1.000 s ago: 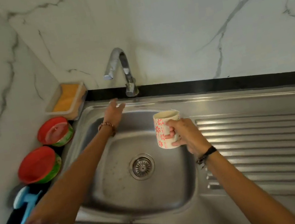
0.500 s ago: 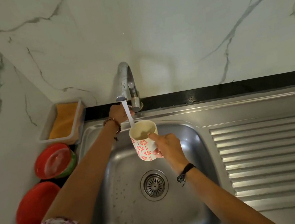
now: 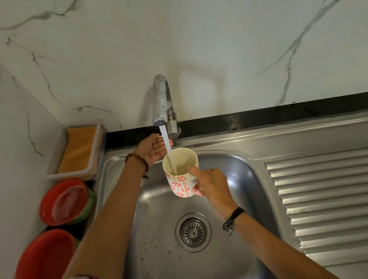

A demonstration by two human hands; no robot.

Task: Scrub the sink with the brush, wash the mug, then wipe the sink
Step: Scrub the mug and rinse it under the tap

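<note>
Mug-washing step: the right hand (image 3: 210, 183) grips the mug (image 3: 181, 171) under the running tap (image 3: 161, 99); the left hand (image 3: 155, 150), fingers relaxed, waits nearby. Next, probably rub inside.

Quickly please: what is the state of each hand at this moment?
Left hand: open, palm up beside the water stream, holding nothing.
Right hand: fingers curled round the mug, holding it under the tap.

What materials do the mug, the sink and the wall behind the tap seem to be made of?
Mug: probably glazed ceramic; thick cream rim, glossy side with a red flower print.
Sink: stainless steel, brushed; grey metallic sheen, pressed drainer ribs.
Wall: marble or a marble-look panel; white with grey veins, smooth.
</note>
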